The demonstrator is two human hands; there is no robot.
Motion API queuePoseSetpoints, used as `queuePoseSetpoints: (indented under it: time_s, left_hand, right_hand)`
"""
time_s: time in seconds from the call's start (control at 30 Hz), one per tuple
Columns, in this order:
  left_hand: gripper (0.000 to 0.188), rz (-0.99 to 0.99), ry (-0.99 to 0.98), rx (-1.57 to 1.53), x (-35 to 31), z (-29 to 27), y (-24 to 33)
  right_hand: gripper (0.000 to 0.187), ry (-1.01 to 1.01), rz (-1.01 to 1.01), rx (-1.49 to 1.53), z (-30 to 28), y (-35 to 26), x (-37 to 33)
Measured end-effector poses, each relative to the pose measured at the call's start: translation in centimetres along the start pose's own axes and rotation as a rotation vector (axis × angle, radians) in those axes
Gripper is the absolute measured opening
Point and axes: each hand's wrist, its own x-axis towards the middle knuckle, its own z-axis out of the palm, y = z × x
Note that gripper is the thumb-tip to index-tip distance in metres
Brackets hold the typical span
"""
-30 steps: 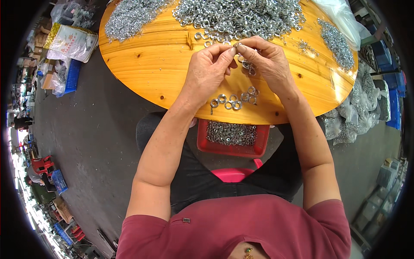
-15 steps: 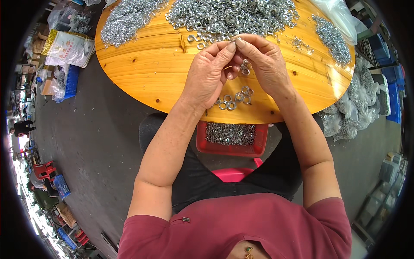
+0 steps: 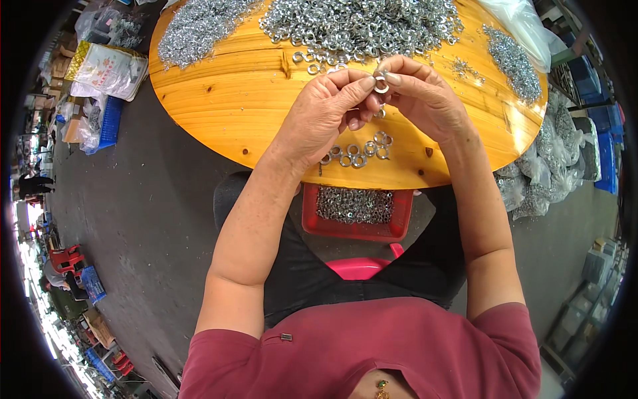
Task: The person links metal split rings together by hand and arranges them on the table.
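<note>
Over the wooden table (image 3: 246, 126), both my hands meet at a small shiny metal ring (image 3: 381, 85). My left hand (image 3: 325, 110) pinches the ring's left side between thumb and fingertips. From the other side, the thumb and forefinger of my right hand (image 3: 425, 96) close on it too. Another ring shows partly beneath the fingers. Several loose metal rings (image 3: 359, 160) lie near the table's front edge, below my hands. Beyond the fingertips spreads a large heap of metal rings (image 3: 359, 26), with a few strays at its near side.
Small metal parts form piles at the table's left (image 3: 199, 30) and right (image 3: 513, 63). A red basket (image 3: 389, 231) of metal parts sits below the front edge. Filled clear bags (image 3: 535, 176) stand on the floor at right; a blue crate (image 3: 111, 123) is at left.
Both hands have shifted slightly right and a little nearer. The ring between the fingertips now shows its round opening; before, the fingers mostly hid it.
</note>
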Motion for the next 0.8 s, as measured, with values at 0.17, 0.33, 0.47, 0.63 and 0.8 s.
queuePoseSetpoints:
  time_s: [0.17,0.33,0.47,0.63,0.8]
  left_hand:
    - [0.013,-0.103,-0.117,-0.070,0.0,-0.2,0.1]
    - [0.013,-0.089,0.003,0.030,-0.1,-0.5,0.0]
    - [0.013,0.014,0.119,0.323,0.0,-0.2,-0.3]
    - [0.014,0.140,0.257,0.689,-0.1,-1.2,-0.9]
    - [0.013,0.113,0.238,0.976,-1.3,-1.5,0.8]
  right_hand:
    - [0.009,-0.089,-0.034,0.005,-0.5,-0.2,-0.2]
    - [0.008,0.101,-0.203,-0.587,1.0,-0.5,-0.7]
    - [0.009,0.194,-0.241,-0.907,0.4,-0.1,-0.9]
    - [0.008,0.334,-0.219,-1.168,-1.6,-1.1,-1.8]
    - [0.007,0.528,-0.172,-1.481,-5.9,-3.1,-3.8]
